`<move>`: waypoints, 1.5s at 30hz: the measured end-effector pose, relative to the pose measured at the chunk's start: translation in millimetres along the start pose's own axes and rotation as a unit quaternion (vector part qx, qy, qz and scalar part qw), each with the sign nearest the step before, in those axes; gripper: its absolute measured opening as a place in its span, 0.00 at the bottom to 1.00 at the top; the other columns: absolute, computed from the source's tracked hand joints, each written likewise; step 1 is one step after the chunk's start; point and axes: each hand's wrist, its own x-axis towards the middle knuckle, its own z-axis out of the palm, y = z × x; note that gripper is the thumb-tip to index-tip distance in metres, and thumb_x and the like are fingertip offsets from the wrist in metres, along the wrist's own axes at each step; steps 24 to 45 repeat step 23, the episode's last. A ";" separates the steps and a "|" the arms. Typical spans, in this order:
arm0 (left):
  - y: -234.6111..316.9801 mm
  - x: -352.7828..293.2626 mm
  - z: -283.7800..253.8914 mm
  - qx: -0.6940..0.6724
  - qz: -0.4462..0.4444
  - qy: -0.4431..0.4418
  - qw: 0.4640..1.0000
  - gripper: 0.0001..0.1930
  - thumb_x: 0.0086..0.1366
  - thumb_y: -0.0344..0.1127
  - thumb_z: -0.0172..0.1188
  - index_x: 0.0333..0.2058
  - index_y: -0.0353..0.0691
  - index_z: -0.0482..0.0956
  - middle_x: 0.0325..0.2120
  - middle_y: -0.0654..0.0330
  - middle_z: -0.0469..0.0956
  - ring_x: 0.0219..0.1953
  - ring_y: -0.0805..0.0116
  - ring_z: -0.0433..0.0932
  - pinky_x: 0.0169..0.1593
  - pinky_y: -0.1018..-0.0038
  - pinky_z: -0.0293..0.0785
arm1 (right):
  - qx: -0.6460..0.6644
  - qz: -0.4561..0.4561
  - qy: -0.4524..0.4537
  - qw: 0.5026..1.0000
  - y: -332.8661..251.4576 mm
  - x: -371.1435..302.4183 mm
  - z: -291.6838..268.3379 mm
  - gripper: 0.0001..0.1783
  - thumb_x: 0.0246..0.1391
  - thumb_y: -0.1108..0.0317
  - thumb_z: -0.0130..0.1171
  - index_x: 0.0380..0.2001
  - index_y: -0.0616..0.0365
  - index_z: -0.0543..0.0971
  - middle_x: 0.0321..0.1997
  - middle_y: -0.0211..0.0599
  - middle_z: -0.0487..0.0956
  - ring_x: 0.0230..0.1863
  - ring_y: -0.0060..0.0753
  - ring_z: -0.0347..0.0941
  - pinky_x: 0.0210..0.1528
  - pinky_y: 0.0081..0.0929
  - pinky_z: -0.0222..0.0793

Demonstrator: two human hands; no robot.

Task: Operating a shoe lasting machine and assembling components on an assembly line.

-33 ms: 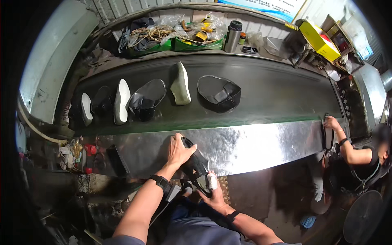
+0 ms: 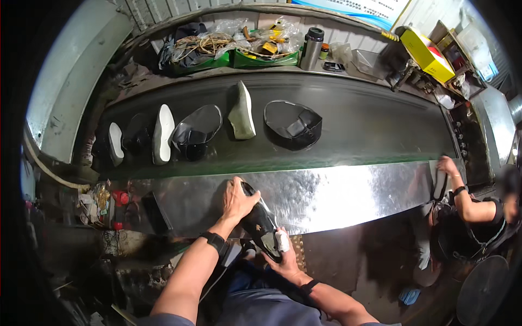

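Observation:
My left hand (image 2: 238,202) is closed over the far end of a black shoe (image 2: 255,220), its fingers and thumb spread around the sides. My right hand (image 2: 286,264) grips the shoe's near end from below and the right, with a white wrapping on its thumb. The shoe slants from upper left to lower right over the front edge of a shiny metal table (image 2: 304,201). A small gold mark and a grey-green patch show on its upward side; its underside is hidden.
Beyond the table, a dark conveyor belt (image 2: 380,125) carries shoe lasts (image 2: 163,138) and black shoe uppers (image 2: 293,130). A flat black object (image 2: 156,213) lies left of my left hand. On the far ledge stands a flask (image 2: 311,49). At right, a co-worker's hand (image 2: 449,165) holds a dark strip-like piece.
The co-worker's hand at the right has shifted slightly, and the piece in it shows a greyer face. More of the grey-green patch shows on my shoe; my hands keep their grip.

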 end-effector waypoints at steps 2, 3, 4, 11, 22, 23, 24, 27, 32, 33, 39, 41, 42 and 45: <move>-9.3 8.7 6.1 -0.020 0.005 0.040 0.999 0.29 0.47 0.49 0.72 0.43 0.36 0.73 0.41 0.40 0.77 0.45 0.40 0.77 0.49 0.55 0.74 | -0.009 -0.009 -0.012 1.000 5.7 7.2 0.4 0.43 0.46 0.68 0.73 0.64 0.66 0.64 0.67 0.57 0.67 0.70 0.63 0.60 0.72 0.52 0.52; -13.2 10.1 5.2 -0.038 0.015 0.075 0.996 0.26 0.47 0.47 0.71 0.38 0.35 0.75 0.36 0.42 0.80 0.40 0.41 0.80 0.45 0.55 0.75 | -0.011 -0.012 -0.018 1.000 2.7 9.4 -1.7 0.42 0.46 0.69 0.73 0.63 0.67 0.65 0.67 0.57 0.67 0.69 0.62 0.60 0.72 0.53 0.51; -18.8 9.6 3.1 -0.038 0.006 0.079 0.996 0.26 0.47 0.47 0.71 0.38 0.35 0.75 0.36 0.42 0.80 0.40 0.41 0.80 0.45 0.55 0.75 | -0.013 -0.017 -0.024 0.999 -0.1 12.1 -4.0 0.41 0.46 0.69 0.73 0.62 0.67 0.66 0.67 0.57 0.66 0.69 0.62 0.61 0.72 0.54 0.51; -45.4 -36.4 -67.4 -0.133 -0.101 0.186 0.968 0.18 0.46 0.40 0.68 0.28 0.32 0.74 0.24 0.49 0.79 0.29 0.55 0.80 0.37 0.61 0.74 | 0.300 0.182 -0.247 0.903 -52.0 62.5 -36.9 0.56 0.56 0.56 0.69 0.73 0.67 0.44 0.75 0.52 0.56 0.76 0.44 0.50 0.75 0.38 0.46; -136.1 -222.6 -224.4 -0.178 -0.152 0.393 0.889 0.23 0.48 0.46 0.67 0.39 0.35 0.78 0.31 0.45 0.82 0.39 0.52 0.83 0.45 0.59 0.75 | 0.371 0.438 -0.547 0.609 -225.4 80.8 91.0 0.30 0.71 0.47 0.41 0.65 0.56 0.67 0.60 0.42 0.77 0.59 0.37 0.75 0.62 0.37 0.72; -163.0 -263.6 -248.7 -0.161 -0.181 0.435 0.867 0.23 0.48 0.46 0.67 0.39 0.35 0.78 0.31 0.45 0.82 0.39 0.52 0.83 0.45 0.59 0.75 | 0.356 0.423 -0.595 0.584 -252.5 62.0 123.5 0.30 0.71 0.47 0.41 0.65 0.56 0.67 0.60 0.42 0.77 0.59 0.37 0.75 0.62 0.37 0.72; -163.0 -263.6 -248.7 -0.161 -0.181 0.435 0.867 0.23 0.48 0.46 0.67 0.39 0.35 0.78 0.31 0.45 0.82 0.39 0.52 0.83 0.45 0.59 0.75 | 0.356 0.423 -0.595 0.584 -252.5 62.0 123.5 0.30 0.71 0.47 0.41 0.65 0.56 0.67 0.60 0.42 0.77 0.59 0.37 0.75 0.62 0.37 0.72; -163.0 -263.6 -248.7 -0.161 -0.181 0.435 0.867 0.23 0.48 0.46 0.67 0.39 0.35 0.78 0.31 0.45 0.82 0.39 0.52 0.83 0.45 0.59 0.75 | 0.356 0.423 -0.595 0.584 -252.5 62.0 123.5 0.30 0.71 0.47 0.41 0.65 0.56 0.67 0.60 0.42 0.77 0.59 0.37 0.75 0.62 0.37 0.72; -163.0 -263.6 -248.7 -0.161 -0.181 0.435 0.867 0.23 0.48 0.46 0.67 0.39 0.35 0.78 0.31 0.45 0.82 0.39 0.52 0.83 0.45 0.59 0.75 | 0.356 0.423 -0.595 0.584 -252.5 62.0 123.5 0.30 0.71 0.47 0.41 0.65 0.56 0.67 0.60 0.42 0.77 0.59 0.37 0.75 0.62 0.37 0.72; -163.0 -263.6 -248.7 -0.161 -0.181 0.435 0.867 0.23 0.48 0.46 0.67 0.39 0.35 0.78 0.31 0.45 0.82 0.39 0.52 0.83 0.45 0.59 0.75 | 0.356 0.423 -0.595 0.584 -252.5 62.0 123.5 0.30 0.71 0.47 0.41 0.65 0.56 0.67 0.60 0.42 0.77 0.59 0.37 0.75 0.62 0.37 0.72; -163.0 -263.6 -248.7 -0.161 -0.181 0.435 0.867 0.23 0.48 0.46 0.67 0.39 0.35 0.78 0.31 0.45 0.82 0.39 0.52 0.83 0.45 0.59 0.75 | 0.356 0.423 -0.595 0.584 -252.5 62.0 123.5 0.30 0.71 0.47 0.41 0.65 0.56 0.67 0.60 0.42 0.77 0.59 0.37 0.75 0.62 0.37 0.72; -163.0 -263.6 -248.7 -0.161 -0.181 0.435 0.867 0.23 0.48 0.46 0.67 0.39 0.35 0.78 0.31 0.45 0.82 0.39 0.52 0.83 0.45 0.59 0.75 | 0.356 0.423 -0.595 0.584 -252.5 62.0 123.5 0.30 0.71 0.47 0.41 0.65 0.56 0.67 0.60 0.42 0.77 0.59 0.37 0.75 0.62 0.37 0.72; -163.0 -263.6 -248.7 -0.161 -0.181 0.435 0.867 0.23 0.48 0.46 0.67 0.39 0.35 0.78 0.31 0.45 0.82 0.39 0.52 0.83 0.45 0.59 0.75 | 0.356 0.423 -0.595 0.584 -252.5 62.0 123.5 0.30 0.71 0.47 0.41 0.65 0.56 0.67 0.60 0.42 0.77 0.59 0.37 0.75 0.62 0.37 0.72; -163.0 -263.6 -248.7 -0.161 -0.181 0.435 0.867 0.23 0.48 0.46 0.67 0.39 0.35 0.78 0.31 0.45 0.82 0.39 0.52 0.83 0.45 0.59 0.75 | 0.356 0.423 -0.595 0.584 -252.5 62.0 123.5 0.30 0.71 0.47 0.41 0.65 0.56 0.67 0.60 0.42 0.77 0.59 0.37 0.75 0.62 0.37 0.72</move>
